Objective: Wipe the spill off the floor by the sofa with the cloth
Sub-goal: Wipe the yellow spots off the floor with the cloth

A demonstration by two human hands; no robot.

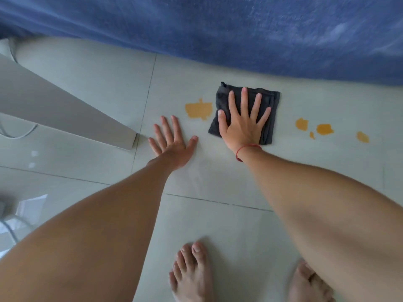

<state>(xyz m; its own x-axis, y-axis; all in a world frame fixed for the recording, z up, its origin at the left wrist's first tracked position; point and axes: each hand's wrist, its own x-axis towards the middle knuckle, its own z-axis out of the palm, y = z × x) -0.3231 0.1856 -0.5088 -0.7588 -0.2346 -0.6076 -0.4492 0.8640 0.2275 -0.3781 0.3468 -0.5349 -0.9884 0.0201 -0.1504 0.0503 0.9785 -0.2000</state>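
Note:
A dark grey folded cloth (pixel 222 99) lies on the pale tiled floor (pixel 218 177), just in front of the blue sofa (pixel 239 29). My right hand (pixel 243 125) presses flat on the cloth with fingers spread; a red string circles its wrist. An orange spill patch (pixel 198 110) touches the cloth's left edge. Several smaller orange spots (pixel 325 129) sit to the cloth's right, apart from it. My left hand (pixel 172 142) rests flat on the floor, fingers apart and holding nothing, just below and left of the big patch.
A white slanted furniture panel (pixel 65 110) ends on the floor close to the left of my left hand. A white cable (pixel 19 136) curls at the far left. My bare feet (pixel 192 273) stand at the bottom of the view.

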